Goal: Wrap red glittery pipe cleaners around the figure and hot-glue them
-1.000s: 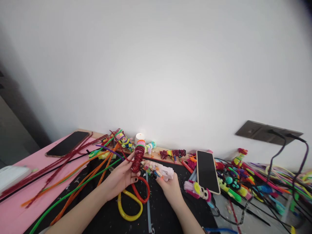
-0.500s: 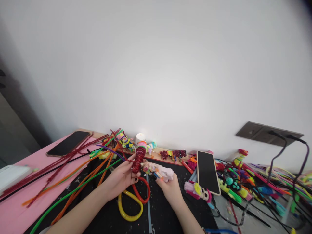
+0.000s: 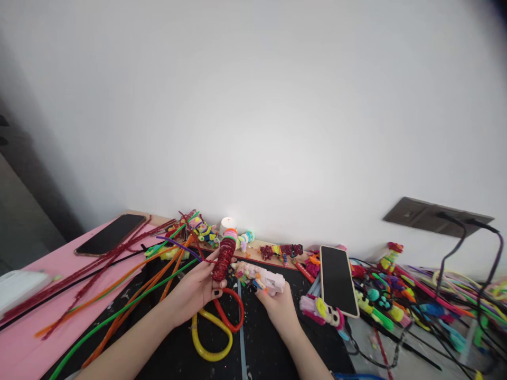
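Note:
My left hand [image 3: 196, 295] is closed around a dark red pipe-cleaner figure [image 3: 224, 258], a wound, glittery body with pink, green and orange bands at its top. It is held upright with a slight tilt. In my right hand [image 3: 279, 309] is a pale glue gun [image 3: 263, 278], its front crusted with small coloured bits. The glue gun's tip points left, close to the lower part of the red figure; I cannot tell whether they touch. Below my left hand, scissors [image 3: 212, 359] with one yellow and one red handle loop lie on the black mat [image 3: 253, 348]; their blades are hidden.
Long pipe cleaners [image 3: 130, 298] fan out at left over a pink surface [image 3: 43, 274] with a dark phone [image 3: 111, 234]. Another phone [image 3: 338, 279] lies at right beside a pipe-cleaner doll [image 3: 321, 310]. Cables [image 3: 489, 274] run down from the wall socket [image 3: 431, 215] over more pipe cleaners.
The glue gun has shifted slightly right, away from the red figure. The red figure has tilted a little and moved slightly left in my left hand.

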Demonstrator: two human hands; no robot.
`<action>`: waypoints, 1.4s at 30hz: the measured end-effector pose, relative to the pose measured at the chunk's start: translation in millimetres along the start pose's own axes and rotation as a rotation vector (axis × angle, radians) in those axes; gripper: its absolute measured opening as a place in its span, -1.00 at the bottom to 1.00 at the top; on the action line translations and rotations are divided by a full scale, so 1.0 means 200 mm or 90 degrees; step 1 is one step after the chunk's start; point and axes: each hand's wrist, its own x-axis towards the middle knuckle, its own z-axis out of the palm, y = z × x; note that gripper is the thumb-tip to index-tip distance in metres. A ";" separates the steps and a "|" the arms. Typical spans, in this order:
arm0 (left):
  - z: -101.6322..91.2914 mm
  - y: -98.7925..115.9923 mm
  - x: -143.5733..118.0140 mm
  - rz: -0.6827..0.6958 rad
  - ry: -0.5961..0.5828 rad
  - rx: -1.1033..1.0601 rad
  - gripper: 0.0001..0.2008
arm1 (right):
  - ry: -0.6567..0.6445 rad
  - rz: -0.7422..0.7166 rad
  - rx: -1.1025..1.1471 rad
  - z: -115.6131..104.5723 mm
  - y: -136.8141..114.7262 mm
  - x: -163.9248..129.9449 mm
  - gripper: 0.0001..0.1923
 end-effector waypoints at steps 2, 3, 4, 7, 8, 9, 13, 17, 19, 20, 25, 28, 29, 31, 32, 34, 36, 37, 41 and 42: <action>0.00 -0.01 0.00 -0.002 -0.004 0.010 -0.40 | -0.011 0.000 0.013 0.00 0.01 0.00 -0.87; 0.00 -0.01 0.00 -0.003 -0.006 0.016 -0.39 | -0.018 0.000 0.014 0.00 0.01 0.00 -0.87; 0.00 -0.01 0.00 -0.004 -0.008 0.021 -0.39 | -0.024 -0.001 0.014 0.01 0.02 0.00 -0.86; 0.00 -0.01 0.00 -0.001 -0.015 0.029 -0.40 | -0.035 -0.005 0.000 0.01 0.02 0.00 -0.83; 0.00 0.00 0.00 0.002 -0.016 0.028 -0.40 | -0.037 -0.007 -0.009 0.01 0.02 0.00 -0.82; 0.01 0.00 0.00 0.004 -0.015 0.027 -0.41 | -0.038 -0.009 -0.020 0.01 0.01 0.00 -0.82; 0.01 0.01 0.00 0.008 -0.002 0.008 -0.44 | -0.043 -0.014 -0.047 0.01 -0.01 0.00 -0.80; 0.02 0.03 -0.01 0.003 0.004 -0.008 -0.48 | -0.042 -0.011 -0.065 0.01 0.00 0.00 -0.82; 0.02 0.04 -0.01 0.010 0.011 -0.007 -0.49 | -0.027 -0.013 -0.085 0.00 0.01 0.00 -0.87; 0.02 0.04 -0.01 0.016 0.018 -0.006 -0.49 | -0.020 -0.015 -0.098 0.00 0.02 0.01 -0.89; 0.00 0.04 0.00 0.035 0.030 0.004 -0.47 | 0.046 -0.054 -0.249 -0.04 0.01 0.01 -0.81; 0.00 0.03 0.00 0.060 0.025 0.035 -0.44 | 0.082 -0.117 -0.416 -0.07 0.00 0.02 -0.66; 0.01 0.02 0.00 0.072 0.027 0.050 -0.42 | 0.095 -0.129 -0.473 -0.08 0.00 0.02 -0.63; 0.02 0.01 0.00 0.095 0.037 0.079 -0.40 | 0.113 -0.133 -0.566 -0.08 0.02 0.03 -0.56; 0.03 0.00 0.00 0.105 0.044 0.094 -0.38 | 0.117 -0.128 -0.603 -0.07 0.03 0.03 -0.52; 0.05 0.00 -0.01 0.124 0.057 0.124 -0.36 | 0.114 -0.114 -0.658 -0.06 0.06 0.02 -0.47; 0.06 0.01 -0.02 0.140 0.063 0.161 -0.34 | 0.111 -0.103 -0.689 -0.06 0.07 0.02 -0.45; 0.07 0.01 -0.02 0.149 0.066 0.183 -0.34 | 0.113 -0.103 -0.692 -0.05 0.06 0.01 -0.45; 0.08 0.00 -0.02 0.179 0.094 0.296 -0.30 | 0.103 -0.171 -0.596 -0.03 0.00 -0.01 -0.48; 0.08 -0.01 -0.02 0.186 0.099 0.330 -0.28 | 0.090 -0.197 -0.555 -0.02 -0.03 -0.02 -0.51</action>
